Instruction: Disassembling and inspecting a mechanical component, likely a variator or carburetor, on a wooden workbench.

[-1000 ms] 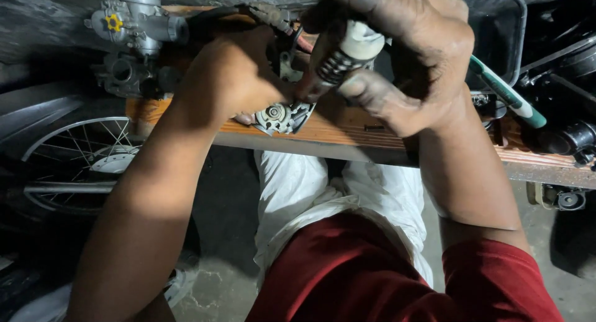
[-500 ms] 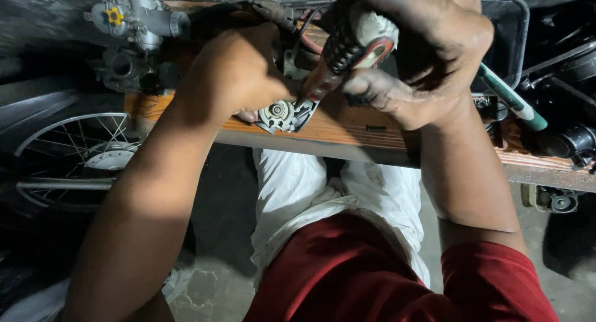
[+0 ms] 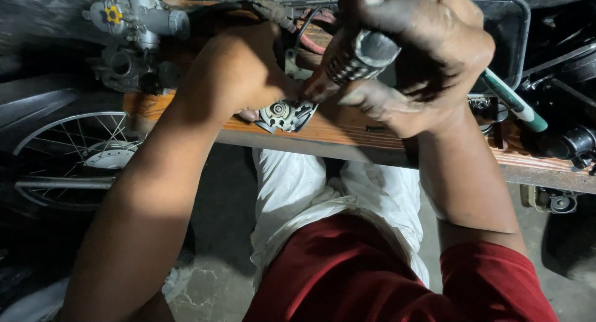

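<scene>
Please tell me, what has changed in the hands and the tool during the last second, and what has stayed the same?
The right hand tilted the tool handle: its butt end, first seen from the side, now faces the camera, so the tool stands steeper over the small metal part. The grip was not released. The left hand still presses that part on the wooden bench; the carburetor and green-handled tool have not moved.

Motorcycle repair workshop. Carburetor [image 3: 139, 14] far left on worn wooden table [image 3: 347, 132]; spoked wheel [image 3: 74, 157] left below; greasy engine parts [image 3: 568, 142] right; screwdriver [image 3: 512, 101] beside black tray [image 3: 506, 30]; stained concrete floor [image 3: 214, 291].
</scene>
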